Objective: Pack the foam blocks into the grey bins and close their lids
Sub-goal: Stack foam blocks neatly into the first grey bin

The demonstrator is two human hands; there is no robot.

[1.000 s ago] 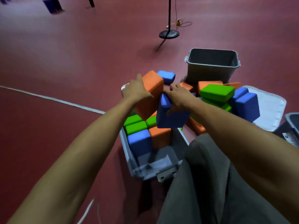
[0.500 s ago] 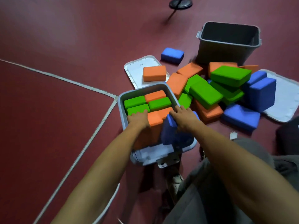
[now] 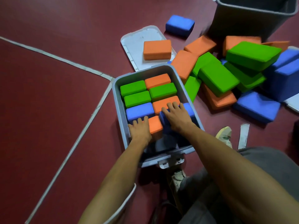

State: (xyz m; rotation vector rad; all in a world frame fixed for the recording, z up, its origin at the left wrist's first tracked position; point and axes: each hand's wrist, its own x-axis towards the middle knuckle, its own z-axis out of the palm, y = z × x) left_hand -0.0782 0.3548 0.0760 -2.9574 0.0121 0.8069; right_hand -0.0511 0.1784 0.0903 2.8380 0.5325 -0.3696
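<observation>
From the head camera I look down at the open grey bin on the red floor, just in front of my knees. My left hand lies on top of an orange block at the near end of the bin; the fingers are almost straight and flat on it, and their tips reach a packed blue block. My right hand rests on a second blue block beside the orange one, with the fingers spread and nearly straight, not curled round it; the thumb I cannot see well. Further inside, the bin holds two green blocks on the left, and an orange, a green and another orange one on the right, all standing close together. The bin's lid lies flat on the floor behind it, with one orange block on top. To the right is a loose pile of blocks, green, orange and blue, and behind the pile stands a second grey bin, also open.
</observation>
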